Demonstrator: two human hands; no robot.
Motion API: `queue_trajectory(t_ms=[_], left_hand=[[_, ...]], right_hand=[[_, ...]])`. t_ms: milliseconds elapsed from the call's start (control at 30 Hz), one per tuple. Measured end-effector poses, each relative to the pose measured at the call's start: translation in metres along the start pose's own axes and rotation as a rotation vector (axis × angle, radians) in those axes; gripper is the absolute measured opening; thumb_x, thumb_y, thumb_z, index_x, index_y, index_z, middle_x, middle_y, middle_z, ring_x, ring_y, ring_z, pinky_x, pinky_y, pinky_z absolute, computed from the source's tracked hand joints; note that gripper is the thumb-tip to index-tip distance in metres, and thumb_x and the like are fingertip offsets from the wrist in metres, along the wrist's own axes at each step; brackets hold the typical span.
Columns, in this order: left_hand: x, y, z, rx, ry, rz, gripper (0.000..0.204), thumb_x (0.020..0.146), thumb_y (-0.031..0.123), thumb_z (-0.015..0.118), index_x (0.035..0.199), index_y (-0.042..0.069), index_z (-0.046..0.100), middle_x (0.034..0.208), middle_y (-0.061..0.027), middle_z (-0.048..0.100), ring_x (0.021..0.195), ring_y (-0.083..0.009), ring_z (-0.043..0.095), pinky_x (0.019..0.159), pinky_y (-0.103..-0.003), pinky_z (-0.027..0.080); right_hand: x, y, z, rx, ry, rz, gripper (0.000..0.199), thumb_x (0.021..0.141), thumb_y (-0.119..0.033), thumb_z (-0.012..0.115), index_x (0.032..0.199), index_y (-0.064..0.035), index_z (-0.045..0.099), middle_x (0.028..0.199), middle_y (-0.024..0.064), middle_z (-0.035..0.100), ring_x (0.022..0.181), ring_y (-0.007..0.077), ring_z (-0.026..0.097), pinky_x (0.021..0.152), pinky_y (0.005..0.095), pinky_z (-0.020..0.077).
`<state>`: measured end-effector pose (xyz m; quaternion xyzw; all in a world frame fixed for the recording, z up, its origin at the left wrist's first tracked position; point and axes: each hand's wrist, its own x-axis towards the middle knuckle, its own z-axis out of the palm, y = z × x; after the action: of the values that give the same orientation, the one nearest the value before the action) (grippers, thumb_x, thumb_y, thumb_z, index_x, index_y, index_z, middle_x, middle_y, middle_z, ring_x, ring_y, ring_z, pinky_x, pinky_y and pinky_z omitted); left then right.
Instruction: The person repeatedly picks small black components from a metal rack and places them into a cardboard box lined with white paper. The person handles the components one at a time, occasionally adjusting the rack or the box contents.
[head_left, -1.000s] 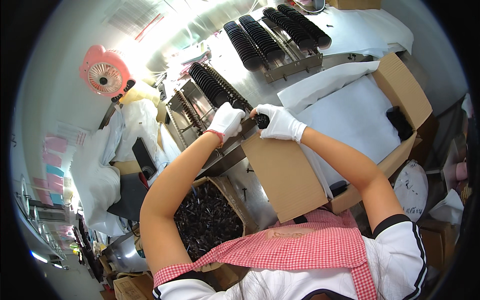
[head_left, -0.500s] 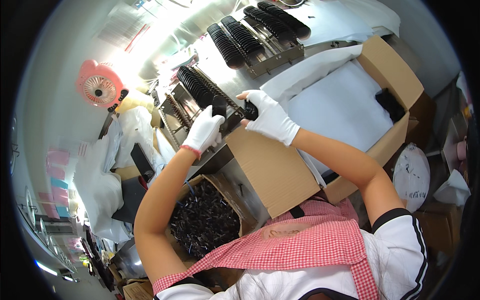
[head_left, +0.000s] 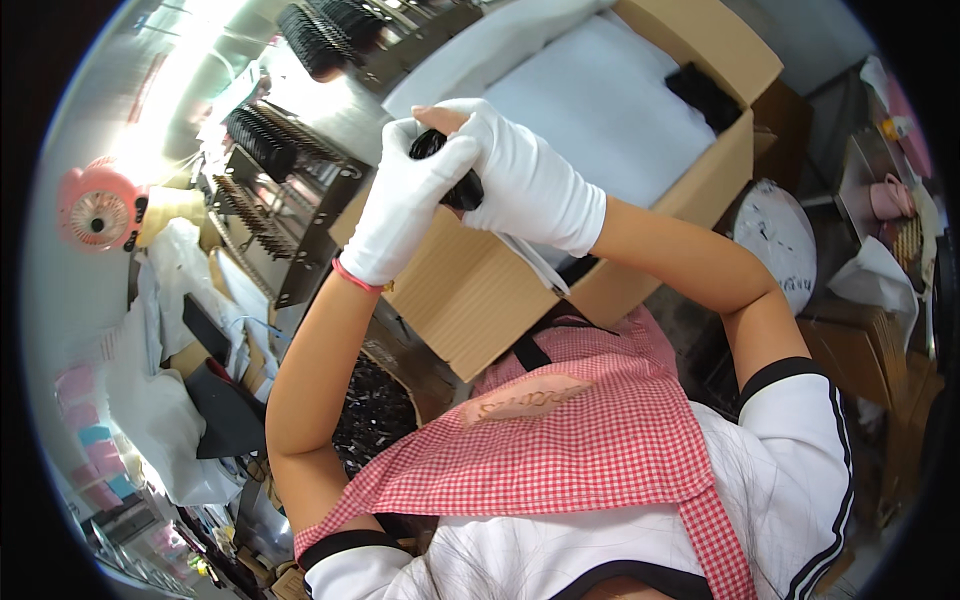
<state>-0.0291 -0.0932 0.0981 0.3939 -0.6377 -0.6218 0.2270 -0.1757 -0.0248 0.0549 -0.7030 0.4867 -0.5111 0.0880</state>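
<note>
My two white-gloved hands meet above the near flap of an open cardboard carton (head_left: 470, 310). Between them are small glossy black rounded pieces (head_left: 465, 190), partly covered by the fingers; their exact kind and number I cannot make out. My left hand (head_left: 390, 215) closes on them from the left, its thumb across the top. From the other side my right hand (head_left: 530, 185) wraps round them, a bare fingertip showing through its glove. To the left, a metal rack (head_left: 305, 235) carries a row of similar black pieces (head_left: 260, 140).
White sheet material (head_left: 610, 110) lies in the carton, with a black bundle (head_left: 705, 97) at its far right corner. Another loaded rack (head_left: 415, 50) stands farther back. Below my left forearm is a box of black scraps (head_left: 375, 410). A pink fan (head_left: 97, 215) is at left.
My hands have come away from the near rack and together over the carton flap, with black pieces between them. The whole view has swung, shifting the racks and carton up and left.
</note>
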Motion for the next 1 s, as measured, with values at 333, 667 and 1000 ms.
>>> queue_trajectory(t_ms=[333, 667, 1000], left_hand=[[0.026, -0.023, 0.068, 0.135, -0.583, -0.225, 0.051, 0.084, 0.016, 0.073, 0.129, 0.005, 0.054, 0.091, -0.0019, 0.063, 0.084, -0.0118, 0.061, 0.076, -0.027, 0.050], [0.022, -0.067, 0.098, 0.599, -0.724, -0.380, 0.047, 0.094, 0.035, 0.062, 0.123, -0.002, 0.056, 0.105, -0.0149, 0.067, 0.093, -0.0207, 0.065, 0.082, -0.034, 0.054], [-0.002, -0.045, 0.080, 0.329, -0.523, -0.419, 0.038, 0.106, 0.025, 0.035, 0.136, 0.005, 0.046, 0.135, -0.0186, 0.051, 0.120, -0.0297, 0.054, 0.103, -0.039, 0.046]], right_hand=[[-0.066, 0.048, -0.109, 0.114, -0.199, 0.275, 0.092, 0.073, -0.047, 0.084, 0.144, -0.0055, 0.043, 0.134, 0.0107, 0.055, 0.124, 0.0240, 0.053, 0.107, 0.0368, 0.0410], [-0.087, 0.088, -0.104, 0.103, -0.988, 0.562, 0.035, 0.091, -0.020, 0.060, 0.121, -0.0022, 0.059, 0.113, 0.0193, 0.067, 0.105, 0.0323, 0.065, 0.093, 0.0395, 0.0496], [-0.086, 0.058, -0.031, 0.760, -0.497, 1.046, 0.047, 0.101, -0.013, 0.044, 0.145, 0.0018, 0.039, 0.138, 0.0178, 0.055, 0.126, 0.0273, 0.053, 0.107, 0.0344, 0.0416]])
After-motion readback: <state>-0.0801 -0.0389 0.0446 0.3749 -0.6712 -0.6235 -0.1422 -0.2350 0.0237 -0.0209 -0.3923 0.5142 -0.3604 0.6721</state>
